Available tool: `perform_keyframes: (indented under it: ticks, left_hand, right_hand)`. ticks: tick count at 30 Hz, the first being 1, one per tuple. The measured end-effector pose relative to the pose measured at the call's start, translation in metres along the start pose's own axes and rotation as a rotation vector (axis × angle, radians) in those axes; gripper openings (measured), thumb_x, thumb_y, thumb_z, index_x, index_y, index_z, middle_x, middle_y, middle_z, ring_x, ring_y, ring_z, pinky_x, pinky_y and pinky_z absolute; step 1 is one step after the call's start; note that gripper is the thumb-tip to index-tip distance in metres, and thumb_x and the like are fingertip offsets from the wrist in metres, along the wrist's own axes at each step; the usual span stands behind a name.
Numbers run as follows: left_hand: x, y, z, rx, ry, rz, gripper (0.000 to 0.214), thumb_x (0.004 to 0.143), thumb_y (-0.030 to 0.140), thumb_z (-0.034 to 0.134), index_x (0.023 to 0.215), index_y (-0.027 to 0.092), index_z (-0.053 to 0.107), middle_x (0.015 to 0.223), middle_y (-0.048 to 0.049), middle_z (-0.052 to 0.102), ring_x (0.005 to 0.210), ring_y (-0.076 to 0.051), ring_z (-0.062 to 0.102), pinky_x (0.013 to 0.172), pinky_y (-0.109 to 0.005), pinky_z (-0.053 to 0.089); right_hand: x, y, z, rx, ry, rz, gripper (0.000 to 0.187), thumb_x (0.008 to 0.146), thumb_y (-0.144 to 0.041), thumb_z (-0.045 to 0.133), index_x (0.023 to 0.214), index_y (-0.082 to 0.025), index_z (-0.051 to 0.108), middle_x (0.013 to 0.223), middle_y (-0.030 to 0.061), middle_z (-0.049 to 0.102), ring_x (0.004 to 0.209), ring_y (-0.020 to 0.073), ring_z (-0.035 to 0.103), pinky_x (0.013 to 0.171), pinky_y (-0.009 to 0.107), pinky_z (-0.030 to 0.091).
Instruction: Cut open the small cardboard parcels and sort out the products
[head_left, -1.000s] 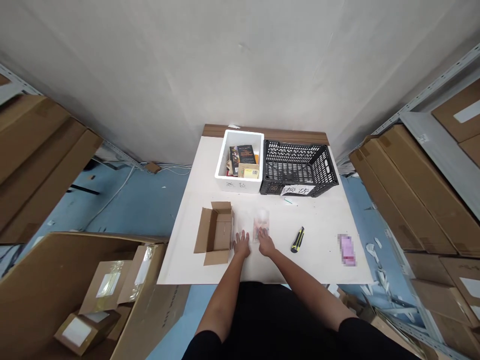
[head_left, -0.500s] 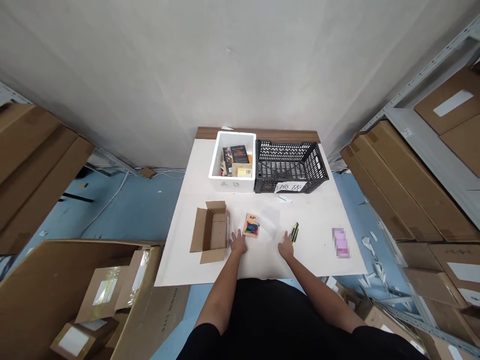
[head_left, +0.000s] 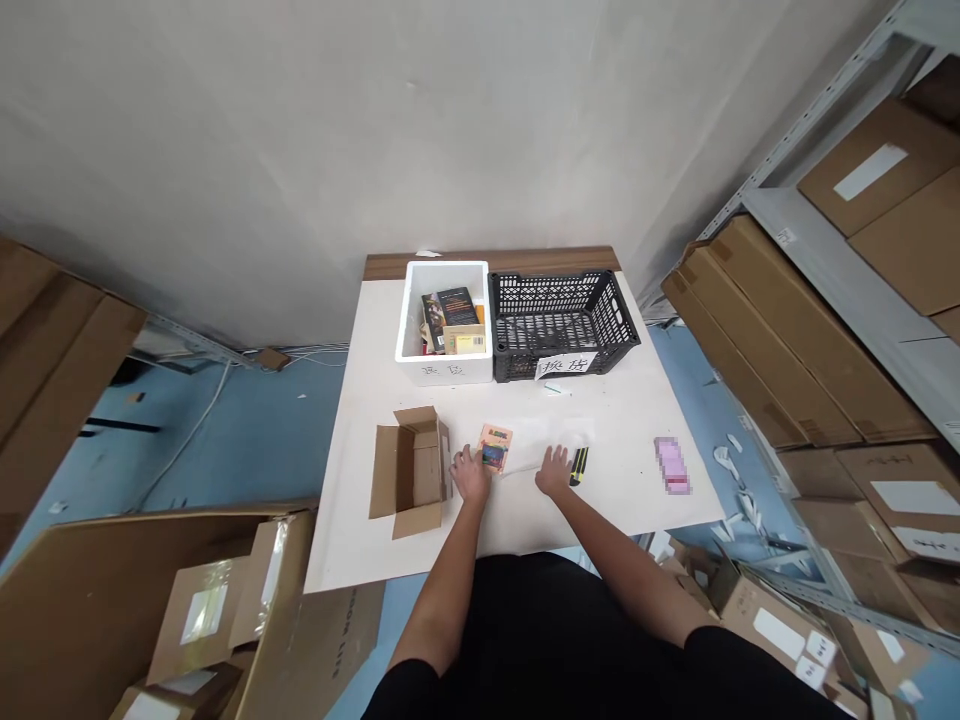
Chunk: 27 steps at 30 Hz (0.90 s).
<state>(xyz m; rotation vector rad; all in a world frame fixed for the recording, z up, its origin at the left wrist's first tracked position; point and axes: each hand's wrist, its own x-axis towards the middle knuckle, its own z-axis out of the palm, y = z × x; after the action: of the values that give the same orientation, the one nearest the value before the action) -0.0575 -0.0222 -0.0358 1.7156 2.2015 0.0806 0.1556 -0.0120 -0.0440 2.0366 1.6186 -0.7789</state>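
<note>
A small orange booklet or card pack [head_left: 496,447] with a dark picture lies on the white tabletop [head_left: 622,490]. At its left edge rests my left hand [head_left: 470,475], fingers spread, between it and an open cardboard box [head_left: 420,470]. My right hand [head_left: 553,470] lies fingers outstretched on a clear plastic bag or film [head_left: 529,445], whose outline is faint. Just right of that hand is a black and yellow box cutter [head_left: 578,466], apart from the fingers.
At the table's back stand a white foam box [head_left: 445,372] of books and a black plastic crate [head_left: 562,330]. A pink blurred object [head_left: 672,465] lies at the right. A large carton [head_left: 300,600] holding boxes stands left; shelves of cartons [head_left: 795,330] line the right.
My right hand has moved left, away from the box cutter and onto the clear plastic. My left hand has shifted slightly up beside the booklet. The view has turned a little.
</note>
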Motion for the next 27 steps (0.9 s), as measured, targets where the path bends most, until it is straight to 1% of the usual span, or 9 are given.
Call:
perform_keyframes:
  ticks: [3, 6, 8, 10, 13, 15, 19, 22, 27]
  left_hand:
    - [0.017, 0.006, 0.004, -0.149, -0.152, -0.042, 0.048, 0.093, 0.021, 0.060, 0.140, 0.024, 0.064, 0.141, -0.0146, 0.062, 0.129, -0.031, 0.054, 0.098, -0.037, 0.046]
    - [0.035, 0.009, 0.013, -0.220, -0.271, -0.201, 0.053, 0.088, 0.023, 0.065, 0.140, 0.018, 0.061, 0.137, -0.0178, 0.063, 0.128, -0.032, 0.057, 0.092, -0.035, 0.048]
    - [0.045, 0.007, 0.018, -0.232, -0.283, -0.260, 0.053, 0.084, 0.024, 0.068, 0.136, 0.015, 0.063, 0.138, -0.0206, 0.063, 0.130, -0.034, 0.057, 0.093, -0.036, 0.048]
    - [0.052, 0.005, 0.021, -0.247, -0.292, -0.297, 0.055, 0.079, 0.024, 0.071, 0.133, 0.015, 0.063, 0.137, -0.0221, 0.064, 0.129, -0.035, 0.060, 0.092, -0.036, 0.048]
    - [0.061, 0.001, 0.020, -0.287, -0.325, -0.331, 0.051, 0.074, 0.025, 0.074, 0.124, 0.014, 0.068, 0.128, -0.0226, 0.070, 0.119, -0.035, 0.068, 0.087, -0.036, 0.050]
    - [0.064, 0.000, 0.017, -0.326, -0.345, -0.318, 0.043, 0.074, 0.025, 0.075, 0.115, 0.015, 0.070, 0.122, -0.0206, 0.074, 0.112, -0.033, 0.072, 0.084, -0.034, 0.051]
    - [0.063, 0.004, 0.008, -0.404, -0.385, -0.251, 0.029, 0.073, 0.023, 0.076, 0.102, 0.019, 0.072, 0.107, -0.0123, 0.080, 0.099, -0.027, 0.075, 0.077, -0.029, 0.050]
    - [0.056, 0.009, 0.000, -0.449, -0.403, -0.196, 0.017, 0.069, 0.021, 0.076, 0.085, 0.020, 0.069, 0.095, -0.0091, 0.079, 0.095, -0.027, 0.075, 0.077, -0.029, 0.050]
    - [0.040, 0.018, -0.022, -0.624, -0.344, -0.077, 0.010, 0.074, 0.026, 0.074, 0.081, 0.023, 0.068, 0.089, -0.0056, 0.077, 0.095, -0.025, 0.073, 0.079, -0.030, 0.052]
  right_hand:
    - [-0.010, 0.012, 0.006, 0.064, 0.104, 0.041, 0.090, 0.093, -0.030, 0.055, 0.171, -0.013, 0.013, 0.176, 0.0220, 0.009, 0.162, 0.0441, 0.006, 0.124, 0.064, 0.011]
    - [-0.018, 0.003, 0.012, 0.104, 0.242, -0.277, 0.090, 0.090, -0.020, 0.052, 0.171, -0.019, 0.014, 0.178, 0.0110, 0.003, 0.163, 0.0383, -0.001, 0.128, 0.057, 0.013]
    - [-0.016, -0.012, 0.017, 0.090, 0.168, -0.504, 0.093, 0.086, -0.012, 0.050, 0.171, -0.022, 0.015, 0.178, 0.0050, 0.002, 0.164, 0.0331, 0.000, 0.128, 0.051, 0.020]
    - [-0.010, -0.028, 0.021, 0.046, -0.007, -0.593, 0.101, 0.080, -0.008, 0.051, 0.171, -0.026, 0.012, 0.178, 0.0028, 0.004, 0.164, 0.0316, 0.003, 0.126, 0.050, 0.027]
    - [0.004, -0.042, 0.027, -0.032, -0.232, -0.557, 0.108, 0.075, -0.007, 0.054, 0.171, -0.029, 0.009, 0.178, 0.0032, 0.004, 0.164, 0.0337, 0.003, 0.124, 0.059, 0.030]
    - [0.011, -0.044, 0.029, -0.040, -0.279, -0.534, 0.109, 0.075, -0.007, 0.056, 0.171, -0.031, 0.010, 0.178, 0.0034, 0.003, 0.164, 0.0334, 0.001, 0.123, 0.063, 0.027]
    - [0.017, -0.035, 0.029, 0.014, -0.281, -0.519, 0.103, 0.077, -0.009, 0.057, 0.170, -0.030, 0.018, 0.178, 0.0055, 0.008, 0.164, 0.0342, 0.004, 0.123, 0.064, 0.028]
    - [0.015, -0.024, 0.027, 0.137, -0.271, -0.488, 0.096, 0.078, -0.010, 0.056, 0.168, -0.027, 0.027, 0.177, 0.0069, 0.018, 0.163, 0.0338, 0.009, 0.124, 0.058, 0.030]
    - [0.011, -0.005, 0.015, 0.710, -0.058, -0.301, 0.078, 0.088, -0.029, 0.058, 0.163, -0.018, 0.039, 0.157, 0.0169, 0.053, 0.150, 0.0316, 0.044, 0.121, 0.047, 0.037]
